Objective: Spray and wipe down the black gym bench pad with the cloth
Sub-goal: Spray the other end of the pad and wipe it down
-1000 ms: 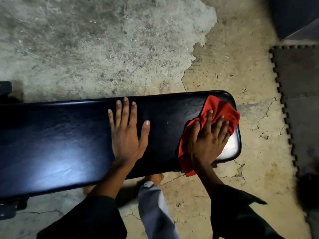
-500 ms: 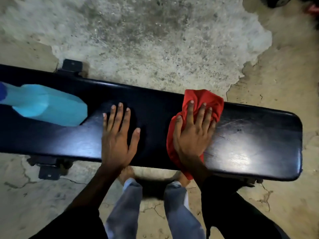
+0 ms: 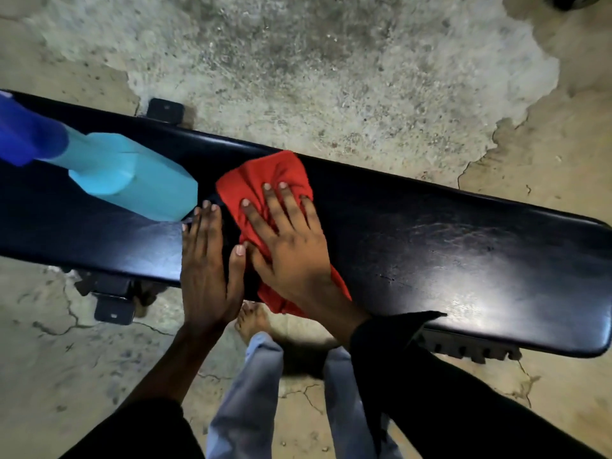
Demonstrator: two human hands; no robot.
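Cracked concrete floor [image 3: 298,61], black bench pad [image 3: 430,246] running across mid-frame.
My right hand [image 3: 291,246] presses the red cloth [image 3: 265,180] flat, fingers straight; left hand [image 3: 208,270] flat just beside it, grasping nothing.

Spray bottle [image 3: 109,170] top off-frame left

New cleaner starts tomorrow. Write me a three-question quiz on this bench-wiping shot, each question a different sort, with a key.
1. True or false: the spray bottle stands on the floor beside the bench.
2. Which hand presses the red cloth onto the bench pad?
A. left hand
B. right hand
C. both
3. Fill in: the left hand lies flat on the pad between the cloth and the ____.

Key:
1. False; it is on the pad, at the left.
2. B
3. bottle
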